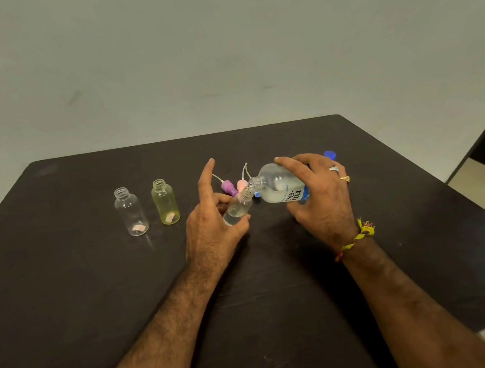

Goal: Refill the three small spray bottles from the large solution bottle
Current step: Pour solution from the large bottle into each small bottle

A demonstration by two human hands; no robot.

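While the large solution bottle (282, 186) is lying almost on its side in the middle of the table (68, 287), its open mouth is pointing left and touching the mouth of a small spray bottle (237, 209). That little bottle is leaning right to meet it, with some clear liquid inside. The right hand (318, 194) is wrapping around the big bottle. The left hand (212, 224) is pinching the little one, one finger sticking up. Two other small bottles (130, 211) are standing uncapped, far left, looking empty.
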